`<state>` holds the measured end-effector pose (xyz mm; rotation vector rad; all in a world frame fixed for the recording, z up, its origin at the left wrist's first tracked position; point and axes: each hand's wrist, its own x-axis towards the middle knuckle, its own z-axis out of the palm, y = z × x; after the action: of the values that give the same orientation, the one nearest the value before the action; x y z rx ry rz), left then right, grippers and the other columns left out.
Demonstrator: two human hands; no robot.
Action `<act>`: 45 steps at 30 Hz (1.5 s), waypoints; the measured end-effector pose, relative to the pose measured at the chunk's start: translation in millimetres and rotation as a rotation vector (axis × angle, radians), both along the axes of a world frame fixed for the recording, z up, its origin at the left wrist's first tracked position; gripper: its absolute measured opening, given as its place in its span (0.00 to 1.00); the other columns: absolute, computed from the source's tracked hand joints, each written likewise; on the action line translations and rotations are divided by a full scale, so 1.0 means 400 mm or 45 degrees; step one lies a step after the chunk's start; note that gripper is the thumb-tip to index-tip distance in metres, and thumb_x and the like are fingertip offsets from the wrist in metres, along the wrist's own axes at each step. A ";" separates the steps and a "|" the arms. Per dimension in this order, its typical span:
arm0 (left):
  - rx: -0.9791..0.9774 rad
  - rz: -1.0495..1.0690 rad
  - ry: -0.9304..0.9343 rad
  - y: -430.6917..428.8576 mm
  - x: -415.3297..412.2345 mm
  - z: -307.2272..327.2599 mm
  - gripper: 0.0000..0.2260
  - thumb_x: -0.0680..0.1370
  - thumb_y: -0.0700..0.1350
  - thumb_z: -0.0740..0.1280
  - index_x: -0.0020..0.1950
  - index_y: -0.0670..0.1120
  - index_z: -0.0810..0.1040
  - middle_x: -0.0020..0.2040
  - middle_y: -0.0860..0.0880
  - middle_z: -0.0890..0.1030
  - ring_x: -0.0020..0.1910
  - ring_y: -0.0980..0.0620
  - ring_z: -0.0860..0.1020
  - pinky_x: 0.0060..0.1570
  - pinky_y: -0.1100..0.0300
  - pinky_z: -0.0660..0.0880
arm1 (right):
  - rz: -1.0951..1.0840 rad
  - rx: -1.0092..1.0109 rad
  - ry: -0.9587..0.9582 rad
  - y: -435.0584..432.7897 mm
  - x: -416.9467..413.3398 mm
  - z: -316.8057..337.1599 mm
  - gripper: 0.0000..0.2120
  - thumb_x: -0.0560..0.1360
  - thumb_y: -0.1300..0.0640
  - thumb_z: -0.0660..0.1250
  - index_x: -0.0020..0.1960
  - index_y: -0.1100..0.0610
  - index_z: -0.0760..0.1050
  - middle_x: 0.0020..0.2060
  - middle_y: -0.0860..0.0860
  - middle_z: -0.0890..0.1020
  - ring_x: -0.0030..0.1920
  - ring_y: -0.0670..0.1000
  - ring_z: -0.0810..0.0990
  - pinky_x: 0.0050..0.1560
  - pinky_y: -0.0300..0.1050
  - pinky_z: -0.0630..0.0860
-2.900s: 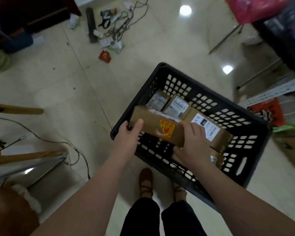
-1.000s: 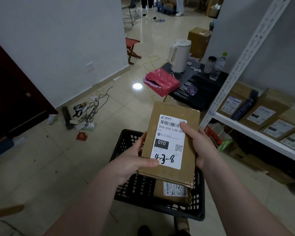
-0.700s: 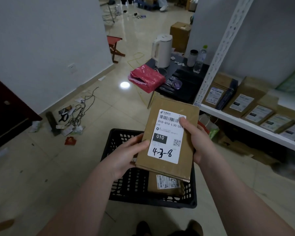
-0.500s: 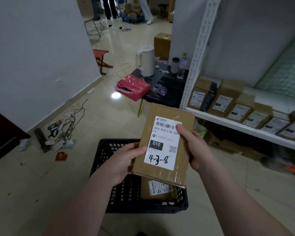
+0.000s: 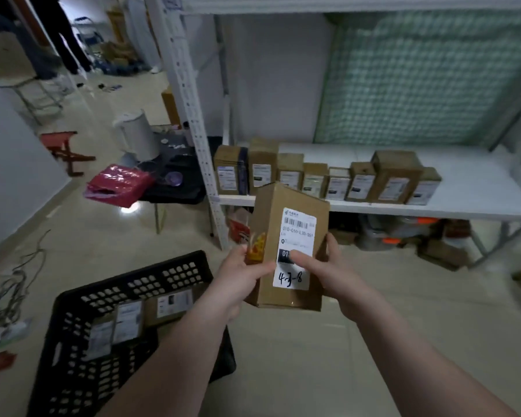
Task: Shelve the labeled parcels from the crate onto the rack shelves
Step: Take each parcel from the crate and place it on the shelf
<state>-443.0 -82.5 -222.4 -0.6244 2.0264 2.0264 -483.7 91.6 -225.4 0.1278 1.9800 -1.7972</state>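
- One parcel (image 5: pixel 295 230), marked "43-8", is being held upright, right of the crate and nearer than the shelf.
- Left hand (image 5: pixel 241 275) and right hand (image 5: pixel 328 272) are both gripping it.
- Eight shelved parcels (image 5: pixel 339 183) are standing in a row on the far shelf (image 5: pixel 478 188).
- Three crated parcels (image 5: pixel 128 320) are showing in one black crate (image 5: pixel 151 272), near left.

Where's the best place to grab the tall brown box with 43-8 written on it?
Grip the box by its narrow sides, low down, one hand from each side, as the left hand and right hand do. It stands upright and slim, so each edge fits a hand.
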 end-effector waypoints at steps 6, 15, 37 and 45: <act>-0.176 -0.167 0.146 0.337 -0.063 0.001 0.22 0.63 0.45 0.77 0.52 0.57 0.72 0.53 0.51 0.81 0.52 0.51 0.80 0.56 0.47 0.77 | -0.233 0.015 0.110 0.279 0.009 0.022 0.42 0.64 0.45 0.80 0.70 0.42 0.58 0.50 0.33 0.77 0.47 0.37 0.76 0.37 0.38 0.67; -0.305 -0.449 0.195 0.626 -0.157 0.000 0.24 0.64 0.47 0.75 0.56 0.57 0.71 0.50 0.54 0.81 0.48 0.53 0.80 0.50 0.49 0.79 | -0.580 0.069 -0.060 0.543 -0.041 -0.017 0.54 0.47 0.35 0.79 0.68 0.39 0.57 0.56 0.44 0.78 0.55 0.52 0.78 0.37 0.43 0.69; -0.366 -0.976 0.053 1.082 -0.877 -0.119 0.34 0.71 0.44 0.75 0.74 0.51 0.65 0.45 0.61 0.75 0.41 0.67 0.75 0.36 0.74 0.73 | -1.046 0.263 -0.051 1.025 -0.684 -0.219 0.62 0.43 0.38 0.82 0.70 0.38 0.53 0.61 0.54 0.75 0.59 0.57 0.78 0.53 0.60 0.81; -0.554 -0.992 -0.062 1.203 -1.049 -0.176 0.25 0.77 0.45 0.68 0.73 0.52 0.66 0.54 0.55 0.76 0.47 0.63 0.75 0.43 0.71 0.72 | -0.997 0.371 -0.106 1.162 -0.880 -0.323 0.65 0.42 0.37 0.82 0.72 0.41 0.51 0.63 0.56 0.74 0.64 0.59 0.74 0.57 0.59 0.78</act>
<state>-862.6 398.6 -292.9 0.0783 2.2073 1.1296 -835.6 556.3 -354.7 1.1902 2.2934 -1.8412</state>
